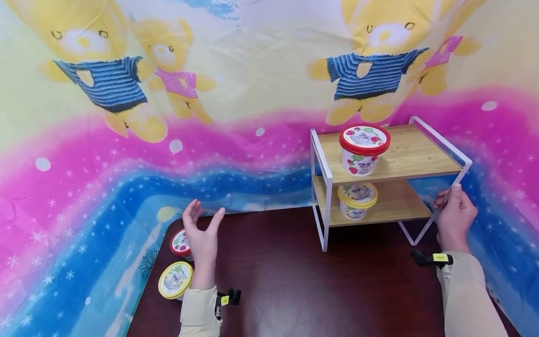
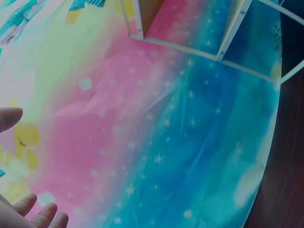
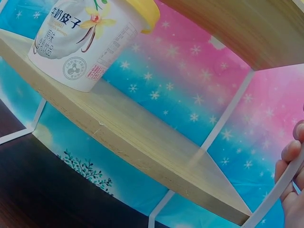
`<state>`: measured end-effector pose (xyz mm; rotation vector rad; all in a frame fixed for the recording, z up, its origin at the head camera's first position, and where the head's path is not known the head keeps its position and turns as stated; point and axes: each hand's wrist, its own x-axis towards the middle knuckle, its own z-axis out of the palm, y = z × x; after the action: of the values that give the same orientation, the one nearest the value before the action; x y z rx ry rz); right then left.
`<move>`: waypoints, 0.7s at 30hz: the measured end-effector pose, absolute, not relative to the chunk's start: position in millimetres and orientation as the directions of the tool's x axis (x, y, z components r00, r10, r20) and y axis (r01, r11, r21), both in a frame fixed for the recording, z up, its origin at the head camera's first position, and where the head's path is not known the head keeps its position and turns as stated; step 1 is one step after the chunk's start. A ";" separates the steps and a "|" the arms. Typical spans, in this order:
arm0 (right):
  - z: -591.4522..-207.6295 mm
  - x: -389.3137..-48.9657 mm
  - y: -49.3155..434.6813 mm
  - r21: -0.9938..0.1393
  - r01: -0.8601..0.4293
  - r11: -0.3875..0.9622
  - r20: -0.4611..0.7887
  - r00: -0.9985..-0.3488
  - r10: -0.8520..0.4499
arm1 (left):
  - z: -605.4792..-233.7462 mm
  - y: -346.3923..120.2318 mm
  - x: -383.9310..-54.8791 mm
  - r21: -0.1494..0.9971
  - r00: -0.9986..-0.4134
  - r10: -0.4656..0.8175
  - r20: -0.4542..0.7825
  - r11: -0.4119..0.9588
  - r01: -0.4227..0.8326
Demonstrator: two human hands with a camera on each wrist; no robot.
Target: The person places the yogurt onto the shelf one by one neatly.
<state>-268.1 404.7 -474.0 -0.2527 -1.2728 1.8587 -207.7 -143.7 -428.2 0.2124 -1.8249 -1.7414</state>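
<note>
My right hand [image 1: 456, 217] grips the white metal side frame of a two-tier wooden shelf rack [image 1: 421, 152] at its right front. In the right wrist view the fingers [image 3: 290, 151] wrap behind that bar. On the upper board stands a red-lidded tub [image 1: 363, 161]; a yellow-lidded tub [image 1: 353, 211] stands on the lower one. Raised above the table's left side, my left hand [image 1: 203, 243] holds nothing, its thumb and fingers spread apart. Just left of it are another red-lidded tub [image 1: 180, 244], partly hidden by the hand, and another yellow-lidded tub [image 1: 174, 281].
A dark brown table [image 1: 286, 271] carries the rack at its back right. Behind and on both sides hangs a printed cloth [image 1: 252, 154] with bears and snowflakes. Black camera straps [image 1: 431, 258] sit on both wrists.
</note>
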 end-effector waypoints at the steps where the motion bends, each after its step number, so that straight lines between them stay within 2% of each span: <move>1: -474.0 -268.0 404.7 -0.841 -0.527 -0.121 0.283 -0.619 0.732 | -427.5 -146.2 -206.8 0.951 -0.803 -0.512 0.306 0.131 0.279; 11: -471.4 -266.4 403.8 -0.838 -0.527 -0.138 0.277 -0.630 0.726 | -432.1 -175.6 -190.1 0.961 -0.743 -0.610 0.275 0.197 0.194; 21: -469.0 -265.6 402.1 -0.843 -0.515 -0.159 0.250 -0.635 0.731 | -445.8 -214.4 -164.3 0.968 -0.712 -0.667 0.222 0.237 0.080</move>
<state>-265.6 402.1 -469.0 -0.2718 -1.2568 1.8947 -164.3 -214.4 -445.8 0.5370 -1.8879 -1.5320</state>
